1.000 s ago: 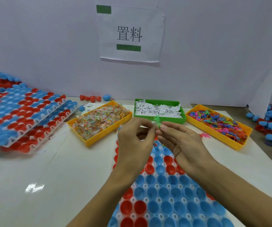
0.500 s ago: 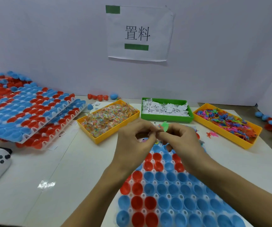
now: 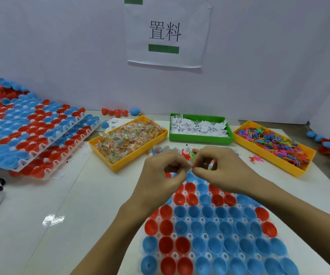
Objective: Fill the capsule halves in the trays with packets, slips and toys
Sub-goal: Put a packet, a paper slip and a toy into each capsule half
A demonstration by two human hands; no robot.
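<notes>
Both hands are meeting at frame centre above the far end of the clear tray (image 3: 203, 238) of red and blue capsule halves (image 3: 195, 228). The left hand (image 3: 161, 180) and the right hand (image 3: 222, 171) are curling their fingertips together, pinching one small item (image 3: 190, 169) between them; what it is cannot be told, as it is mostly hidden. The near rows of cups are lying open and unobstructed toward the lower edge of the frame.

Along the upper middle, three bins are sitting side by side: a yellow bin of packets (image 3: 129, 140), a green bin of paper slips (image 3: 200, 129), and a yellow bin of coloured toys (image 3: 273, 144). A loose toy (image 3: 256, 159) is lying just beside the last one.

At the left edge, stacked trays of capsule halves (image 3: 31, 132) are leaning tilted. Bare white tabletop (image 3: 47, 221) is stretching between that stack and the forearms. A paper sign (image 3: 167, 32) is hanging on the wall, top centre.
</notes>
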